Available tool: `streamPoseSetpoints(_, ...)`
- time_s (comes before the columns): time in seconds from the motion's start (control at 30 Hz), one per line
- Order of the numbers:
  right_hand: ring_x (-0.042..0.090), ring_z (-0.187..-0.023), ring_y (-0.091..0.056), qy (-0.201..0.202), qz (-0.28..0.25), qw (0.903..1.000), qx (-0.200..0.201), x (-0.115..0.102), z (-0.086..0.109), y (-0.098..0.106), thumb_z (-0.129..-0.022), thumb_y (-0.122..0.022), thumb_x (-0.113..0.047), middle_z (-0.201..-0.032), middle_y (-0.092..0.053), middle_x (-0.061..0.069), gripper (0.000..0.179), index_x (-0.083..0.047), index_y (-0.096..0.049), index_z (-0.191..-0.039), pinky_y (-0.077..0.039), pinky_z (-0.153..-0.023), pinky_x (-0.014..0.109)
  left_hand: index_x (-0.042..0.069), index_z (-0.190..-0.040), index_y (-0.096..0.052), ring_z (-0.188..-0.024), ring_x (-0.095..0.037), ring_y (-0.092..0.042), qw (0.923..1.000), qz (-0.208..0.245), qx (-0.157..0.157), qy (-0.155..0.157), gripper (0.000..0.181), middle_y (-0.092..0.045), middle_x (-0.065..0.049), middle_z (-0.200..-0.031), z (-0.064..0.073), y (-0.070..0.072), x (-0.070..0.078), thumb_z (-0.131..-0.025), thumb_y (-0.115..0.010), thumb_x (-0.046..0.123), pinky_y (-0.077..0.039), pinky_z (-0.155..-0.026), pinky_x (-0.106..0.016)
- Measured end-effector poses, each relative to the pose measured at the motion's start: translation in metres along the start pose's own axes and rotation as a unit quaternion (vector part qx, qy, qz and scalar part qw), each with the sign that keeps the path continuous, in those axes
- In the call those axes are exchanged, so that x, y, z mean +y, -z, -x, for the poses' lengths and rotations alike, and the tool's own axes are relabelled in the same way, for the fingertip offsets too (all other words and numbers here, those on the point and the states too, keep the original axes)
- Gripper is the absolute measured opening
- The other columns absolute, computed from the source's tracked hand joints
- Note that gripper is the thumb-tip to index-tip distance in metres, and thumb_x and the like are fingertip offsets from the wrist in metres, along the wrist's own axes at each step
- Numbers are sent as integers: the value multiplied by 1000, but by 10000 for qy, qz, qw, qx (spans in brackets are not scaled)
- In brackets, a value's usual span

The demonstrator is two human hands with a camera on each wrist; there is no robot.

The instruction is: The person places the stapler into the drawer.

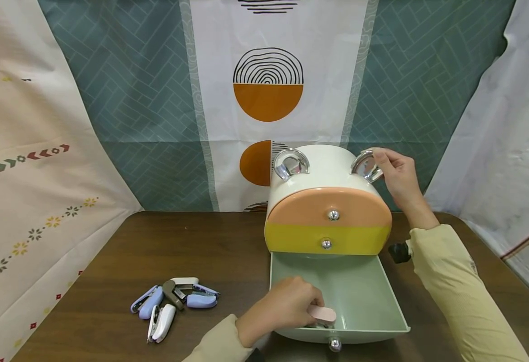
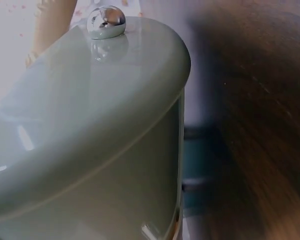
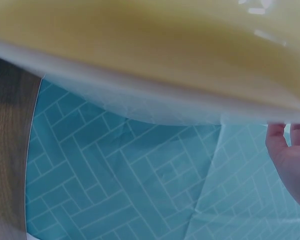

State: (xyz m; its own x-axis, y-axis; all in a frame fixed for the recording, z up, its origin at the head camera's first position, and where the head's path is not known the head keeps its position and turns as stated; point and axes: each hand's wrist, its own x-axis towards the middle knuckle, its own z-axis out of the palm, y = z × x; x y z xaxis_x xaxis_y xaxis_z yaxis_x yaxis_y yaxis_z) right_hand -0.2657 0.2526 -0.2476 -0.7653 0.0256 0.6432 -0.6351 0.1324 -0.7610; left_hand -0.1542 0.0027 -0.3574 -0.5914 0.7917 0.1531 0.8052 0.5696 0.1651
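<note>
In the head view my left hand (image 1: 286,304) reaches over the front of a pulled-out pale green drawer (image 1: 365,291) and grips a pale pink stapler (image 1: 324,314) low inside it. Part of the stapler is hidden by my fingers. The drawer belongs to a rounded white cabinet (image 1: 323,163) with chrome ear-shaped pieces on top. My right hand (image 1: 399,176) pinches the right chrome ear (image 1: 367,166). The left wrist view has the drawer's green front (image 2: 75,100) close up, without the hand. Fingers of my right hand (image 3: 294,157) appear at the cabinet's edge in the right wrist view.
Several staplers lie grouped on the brown table left of the cabinet, among them a blue one (image 1: 202,300) and a white one (image 1: 162,323). An orange drawer (image 1: 300,208) and a yellow drawer (image 1: 296,240) above the green one are closed. Patterned cloths (image 1: 142,100) hang behind.
</note>
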Motion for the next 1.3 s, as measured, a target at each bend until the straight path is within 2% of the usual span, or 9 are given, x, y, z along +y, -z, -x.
streamPoseSetpoints(0.1, 8, -70, -56, 7, -195, 9998, -32, 0, 0, -1, -93, -50, -16, -71, -64, -6, 21, -16, -70, -86, -45, -54, 18, 24, -71, -68, -52, 4, -39, 9999, 64, -130, 17, 17, -52, 18, -59, -1, -1, 1, -61, -82, 21, -29, -47, -13)
streamPoseSetpoints(0.37, 7, -74, -52, -106, 58, 9999, 44, -1, 0, -2, -92, -51, -21, -69, -63, -11, 20, -20, -70, -87, -37, -55, 18, 22, -68, -65, -52, 3, -40, 9997, 112, -231, -62, 19, -50, 17, -57, -2, -2, 0, -61, -82, 21, -30, -48, -13)
streamPoseSetpoints(0.53, 6, -74, -52, -120, 185, 9997, 56, 0, -1, -2, -92, -51, -22, -70, -64, -12, 20, -21, -70, -88, -37, -54, 17, 22, -68, -65, -52, 3, -40, 9994, 220, -274, -55, 19, -50, 17, -58, -2, -3, -1, -61, -82, 21, -30, -48, -13)
streamPoseSetpoints(0.67, 6, -76, -54, -58, -154, 9998, 128, 1, 0, -3, -92, -52, -17, -76, -66, -9, 20, -19, -71, -87, -40, -55, 17, 23, -69, -65, -53, 4, -40, 9996, 143, -235, -64, 18, -50, 18, -58, -1, -2, -1, -62, -82, 24, -30, -48, -12)
streamPoseSetpoints(0.77, 6, -75, -55, -41, -519, 9985, 153, 1, 1, -2, -91, -53, -13, -79, -67, -6, 19, -16, -72, -89, -42, -57, 16, 23, -76, -68, -56, 6, -42, 9997, 142, -182, -61, 18, -54, 19, -64, 1, 1, -1, -63, -81, 26, -32, -51, -10)
streamPoseSetpoints(0.97, 6, -76, -56, -27, -576, 9982, 144, 0, 2, -2, -91, -53, -12, -79, -67, -6, 19, -16, -72, -90, -43, -58, 15, 19, -90, -70, -72, 7, -55, 9988, 465, 140, -115, 21, -66, 15, -83, 12, 13, -8, -70, -75, 24, -39, -63, -8)
streamPoseSetpoints(1.13, 6, -78, -55, 28, -615, 9980, 135, -1, 2, -3, -91, -53, -12, -81, -67, -6, 19, -15, -72, -90, -42, -58, 16, 16, -95, -70, -81, 3, -59, 9957, 805, 447, -94, 20, -68, 11, -88, 25, 23, -14, -76, -71, 24, -42, -71, -11)
streamPoseSetpoints(1.3, 6, -77, -56, 15, -599, 9981, 122, -1, 2, -3, -91, -52, -13, -80, -67, -6, 19, -15, -72, -89, -43, -59, 15, 13, -96, -69, -83, 0, -60, 9916, 973, 858, -37, 23, -68, 7, -89, 42, 33, -17, -76, -72, 23, -43, -74, -12)
